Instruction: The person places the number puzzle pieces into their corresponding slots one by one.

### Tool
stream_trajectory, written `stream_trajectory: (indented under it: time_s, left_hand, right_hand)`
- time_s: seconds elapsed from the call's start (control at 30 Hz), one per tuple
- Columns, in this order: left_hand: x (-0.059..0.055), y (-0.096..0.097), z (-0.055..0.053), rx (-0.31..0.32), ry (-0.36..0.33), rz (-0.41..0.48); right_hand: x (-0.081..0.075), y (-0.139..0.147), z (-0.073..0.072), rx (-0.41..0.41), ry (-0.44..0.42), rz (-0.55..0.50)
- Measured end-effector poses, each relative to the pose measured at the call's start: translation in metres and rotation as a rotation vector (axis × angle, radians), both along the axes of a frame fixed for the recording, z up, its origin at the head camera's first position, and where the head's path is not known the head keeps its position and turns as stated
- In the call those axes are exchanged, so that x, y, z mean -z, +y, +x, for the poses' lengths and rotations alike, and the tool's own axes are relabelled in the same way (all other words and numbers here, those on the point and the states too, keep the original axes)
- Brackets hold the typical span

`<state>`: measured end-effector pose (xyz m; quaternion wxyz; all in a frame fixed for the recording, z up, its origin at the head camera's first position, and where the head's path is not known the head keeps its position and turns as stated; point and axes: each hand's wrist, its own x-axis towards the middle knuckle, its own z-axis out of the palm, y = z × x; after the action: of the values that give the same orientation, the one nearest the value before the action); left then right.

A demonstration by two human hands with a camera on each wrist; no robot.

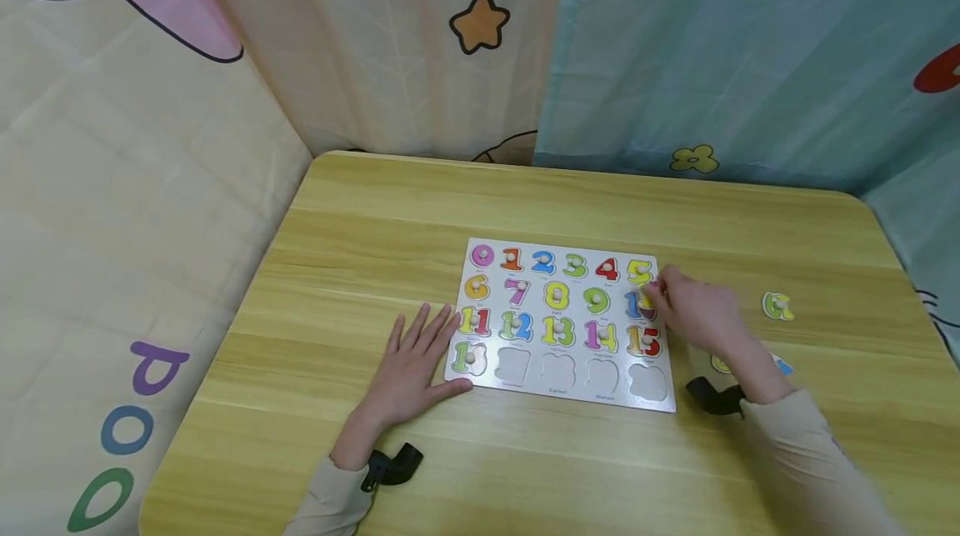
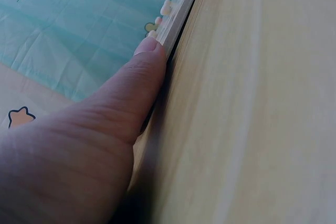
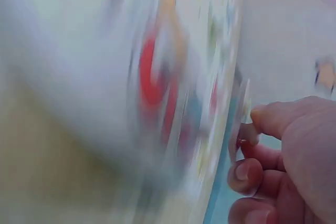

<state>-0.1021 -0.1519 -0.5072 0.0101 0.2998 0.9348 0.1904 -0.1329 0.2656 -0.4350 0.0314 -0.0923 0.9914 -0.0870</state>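
A white number puzzle board (image 1: 517,390) lies on the table, its upper rows and the first slot of the bottom row filled with knobbed number pieces. My left hand (image 1: 408,365) rests flat with fingers spread at the board's left edge; its thumb (image 2: 131,85) touches the near edge. My right hand (image 1: 701,311) is over the board's right side, near the 10 piece (image 1: 633,305). Thumb and fingers pinch a thin puzzle piece (image 3: 242,108) by its knob (image 3: 249,134). That piece is seen edge-on in the right wrist view, so its number cannot be read.
Right of the board lie a green-and-yellow number piece (image 1: 777,306), a yellow piece (image 1: 720,363) and a blue-and-white piece (image 1: 782,365), the last two partly behind the right arm. Bare recesses (image 1: 558,371) show in the bottom row. Printed curtains (image 1: 375,44) hang behind the wooden table (image 1: 315,269).
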Motion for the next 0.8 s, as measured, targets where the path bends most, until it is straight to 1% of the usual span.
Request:
stream_trajectory:
  time_s: [0.2, 0.3, 0.37, 0.47, 0.57, 0.67, 0.8]
  left_hand:
    - [0.001, 0.000, 0.000, 0.003, 0.030, 0.015]
    - [0.001, 0.000, 0.000, 0.002, 0.017, 0.006]
    - [0.002, 0.000, 0.000, 0.001, 0.011, 0.001]
    - [0.001, 0.000, 0.000, 0.001, 0.014, -0.001]
    - [0.001, 0.001, 0.000, 0.004, 0.030, 0.002]
    - [0.001, 0.001, 0.000, 0.006, 0.038, 0.009]
    - [0.001, 0.001, 0.000, 0.001, 0.030, 0.005]
  right_hand:
    - [0.010, -0.084, 0.024, -0.185, -0.021, -0.037]
    - [0.019, -0.115, 0.035, -0.284, -0.006, -0.041]
    - [0.025, -0.131, 0.041, -0.330, 0.010, -0.033]
    - [0.032, -0.148, 0.045, -0.367, 0.040, -0.024]
    - [0.035, -0.159, 0.044, -0.374, 0.066, -0.018]
    - [0.036, -0.166, 0.043, -0.363, 0.054, -0.029]
    - [0.036, -0.171, 0.041, -0.352, 0.043, -0.036]
